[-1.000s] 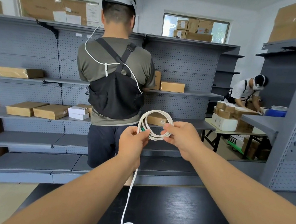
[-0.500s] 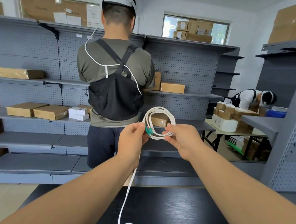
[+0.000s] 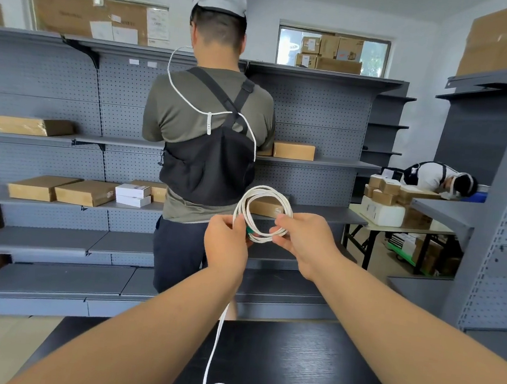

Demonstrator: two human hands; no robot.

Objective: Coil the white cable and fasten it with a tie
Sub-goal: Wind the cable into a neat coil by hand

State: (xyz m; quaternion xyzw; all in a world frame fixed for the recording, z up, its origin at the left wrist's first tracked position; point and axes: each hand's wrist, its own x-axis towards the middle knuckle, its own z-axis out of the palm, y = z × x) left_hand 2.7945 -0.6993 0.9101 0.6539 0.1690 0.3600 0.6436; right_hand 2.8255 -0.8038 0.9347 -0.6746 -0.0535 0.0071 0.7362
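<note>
A white cable (image 3: 265,193) is wound into several loops held up in front of me at chest height. My left hand (image 3: 224,245) grips the coil's left side, where a small green piece (image 3: 248,230) shows between its fingers. My right hand (image 3: 303,239) pinches the coil's right and lower side. The loose end of the cable (image 3: 212,353) hangs from under my left hand down to the black table (image 3: 305,369), where it curls near the front edge.
A person (image 3: 207,143) stands with their back to me just beyond the table, facing grey shelves (image 3: 64,137) that hold cardboard boxes. At the right, another person (image 3: 435,179) bends over a table stacked with boxes. A grey shelf unit (image 3: 506,218) stands at far right.
The coil has tilted and shifted slightly between my hands, and my fingers have changed their hold on it. The person at the right has bent lower.
</note>
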